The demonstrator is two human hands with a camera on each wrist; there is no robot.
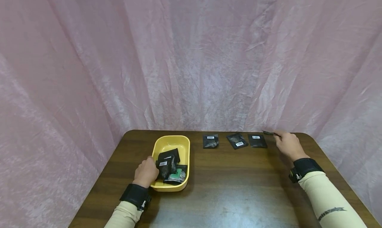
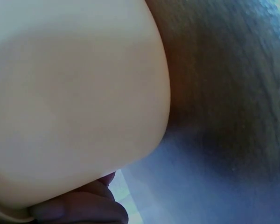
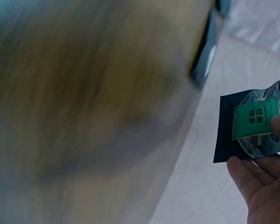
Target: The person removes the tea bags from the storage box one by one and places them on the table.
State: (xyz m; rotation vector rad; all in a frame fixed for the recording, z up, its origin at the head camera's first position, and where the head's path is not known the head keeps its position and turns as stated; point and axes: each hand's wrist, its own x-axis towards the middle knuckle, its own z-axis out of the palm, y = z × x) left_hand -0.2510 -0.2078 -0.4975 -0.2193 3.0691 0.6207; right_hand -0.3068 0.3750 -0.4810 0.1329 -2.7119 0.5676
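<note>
A yellow plastic basin (image 1: 171, 188) stands on the left half of the table, with several dark tea bag packets (image 1: 168, 166) piled inside. My left hand (image 1: 146, 171) grips its left rim; the left wrist view shows curled fingers (image 2: 91, 205) against the basin's outer wall (image 2: 84, 107). At the table's far right, my right hand (image 1: 290, 145) pinches one tea bag packet (image 3: 240, 126) between thumb and fingers, above the surface. Its green label faces the right wrist camera. Left of that hand, a black packet (image 1: 257, 141) lies flat with its barcode up.
Two more black packets (image 1: 210, 141) (image 1: 237, 141) lie along the far edge of the wooden table (image 1: 226, 188), between basin and right hand. Pink curtains (image 1: 209, 72) hang right behind that edge and at both sides.
</note>
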